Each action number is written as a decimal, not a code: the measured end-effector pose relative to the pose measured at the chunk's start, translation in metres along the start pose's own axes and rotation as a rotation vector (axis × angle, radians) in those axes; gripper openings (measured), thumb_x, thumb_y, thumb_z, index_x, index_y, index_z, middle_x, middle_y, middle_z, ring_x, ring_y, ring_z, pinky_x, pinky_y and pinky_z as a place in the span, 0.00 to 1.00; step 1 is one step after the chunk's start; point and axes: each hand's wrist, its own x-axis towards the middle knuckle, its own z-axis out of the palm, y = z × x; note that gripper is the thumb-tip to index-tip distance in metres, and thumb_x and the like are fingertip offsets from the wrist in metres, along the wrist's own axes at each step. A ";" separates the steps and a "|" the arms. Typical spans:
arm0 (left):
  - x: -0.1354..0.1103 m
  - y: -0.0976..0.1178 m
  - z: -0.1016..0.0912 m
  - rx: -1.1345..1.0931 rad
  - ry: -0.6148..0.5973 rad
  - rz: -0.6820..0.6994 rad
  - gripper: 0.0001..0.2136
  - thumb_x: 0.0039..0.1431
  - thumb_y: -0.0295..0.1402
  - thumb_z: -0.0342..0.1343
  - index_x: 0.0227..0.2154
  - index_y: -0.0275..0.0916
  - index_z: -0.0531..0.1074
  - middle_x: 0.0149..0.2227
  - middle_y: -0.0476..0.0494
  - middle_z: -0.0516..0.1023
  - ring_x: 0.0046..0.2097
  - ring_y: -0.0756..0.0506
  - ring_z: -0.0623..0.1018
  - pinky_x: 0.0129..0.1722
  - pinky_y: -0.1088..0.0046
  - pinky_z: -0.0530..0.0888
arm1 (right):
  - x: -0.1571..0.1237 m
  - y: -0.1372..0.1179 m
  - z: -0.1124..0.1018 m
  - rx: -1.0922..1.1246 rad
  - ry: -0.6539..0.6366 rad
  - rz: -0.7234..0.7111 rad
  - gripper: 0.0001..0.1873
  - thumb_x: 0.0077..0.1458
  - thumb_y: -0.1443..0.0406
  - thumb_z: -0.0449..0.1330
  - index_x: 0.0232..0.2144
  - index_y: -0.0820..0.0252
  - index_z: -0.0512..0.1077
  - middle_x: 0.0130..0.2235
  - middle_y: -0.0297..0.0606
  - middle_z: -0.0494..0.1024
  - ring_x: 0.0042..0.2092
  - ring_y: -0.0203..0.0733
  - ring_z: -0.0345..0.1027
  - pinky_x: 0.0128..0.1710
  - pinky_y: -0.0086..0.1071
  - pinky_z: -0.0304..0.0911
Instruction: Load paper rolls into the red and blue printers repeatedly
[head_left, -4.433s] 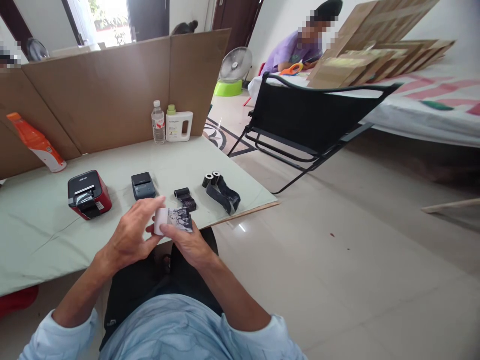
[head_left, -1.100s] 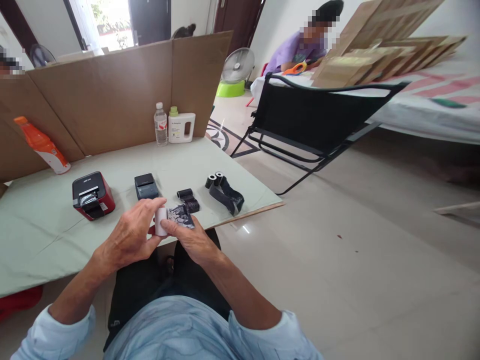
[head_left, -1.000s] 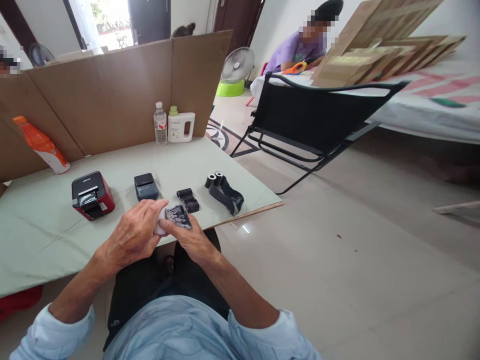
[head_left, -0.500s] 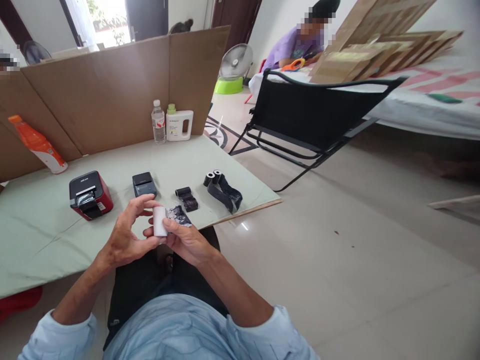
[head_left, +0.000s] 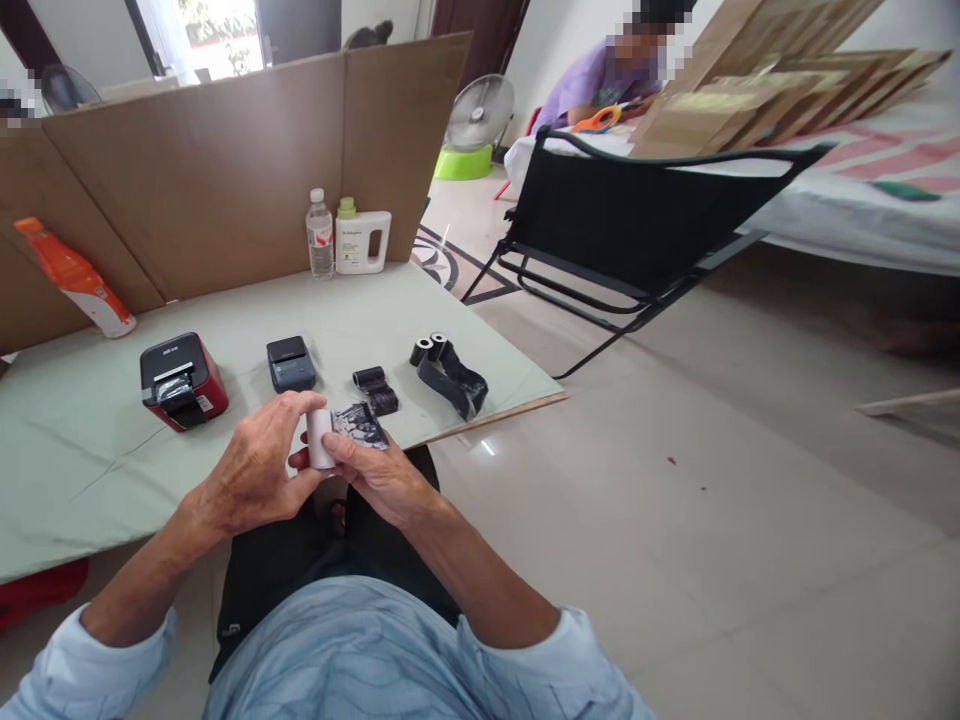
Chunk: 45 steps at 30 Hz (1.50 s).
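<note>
Near the front edge of the table, both hands are around a small white paper roll (head_left: 319, 438). My left hand (head_left: 259, 462) is closed on its ends, index finger at the top and thumb at the bottom. My right hand (head_left: 386, 478) grips the same roll from the right, its thumb pressed on the side. A loose strip with a black printed picture (head_left: 361, 426) sticks out rightward from the roll. Beyond the hands are a small dark grey portable printer (head_left: 291, 368), a short roll of black-printed paper (head_left: 377, 392) and two more rolls (head_left: 451, 380) with dark strips unwound.
A red-and-black label printer (head_left: 182, 380) stands on the pale tabletop (head_left: 90, 440). Along the cardboard screen (head_left: 247, 180) are an orange bottle (head_left: 79, 285), a water bottle (head_left: 320, 240) and a white jug (head_left: 361, 245). A black folding chair (head_left: 637, 220) stands right; a person (head_left: 592, 85) sits beyond.
My left fingers have drawn in onto the ends of the roll, the index finger now at its top. More of the printed strip shows, lying flatter. The view has shifted slightly.
</note>
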 end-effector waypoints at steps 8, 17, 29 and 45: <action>0.001 -0.008 0.012 0.049 -0.105 0.015 0.22 0.56 0.24 0.58 0.54 0.38 0.66 0.45 0.39 0.79 0.47 0.39 0.82 0.47 0.63 0.81 | 0.005 0.016 -0.014 -0.064 0.094 -0.008 0.22 0.50 0.48 0.76 0.36 0.59 0.82 0.34 0.39 0.86 0.38 0.46 0.83 0.42 0.35 0.74; -0.014 -0.031 0.035 -0.121 -0.095 -0.150 0.36 0.57 0.27 0.64 0.68 0.39 0.60 0.57 0.33 0.77 0.57 0.36 0.80 0.55 0.56 0.81 | 0.021 0.024 -0.026 -0.195 0.176 -0.022 0.22 0.50 0.46 0.75 0.34 0.58 0.83 0.34 0.39 0.84 0.41 0.48 0.80 0.45 0.41 0.74; -0.021 -0.057 0.049 -0.556 0.046 -0.475 0.10 0.60 0.30 0.63 0.44 0.39 0.82 0.38 0.42 0.82 0.39 0.47 0.82 0.37 0.71 0.80 | 0.036 0.023 -0.041 -0.579 0.132 -0.290 0.14 0.57 0.53 0.69 0.30 0.56 0.84 0.29 0.33 0.77 0.32 0.39 0.68 0.37 0.34 0.65; -0.006 -0.165 0.077 -0.184 0.070 -0.759 0.27 0.52 0.35 0.66 0.57 0.40 0.72 0.62 0.32 0.72 0.60 0.33 0.75 0.52 0.53 0.80 | 0.063 0.011 -0.085 -0.269 0.301 -0.131 0.21 0.45 0.48 0.77 0.30 0.57 0.81 0.28 0.33 0.80 0.29 0.37 0.71 0.31 0.32 0.69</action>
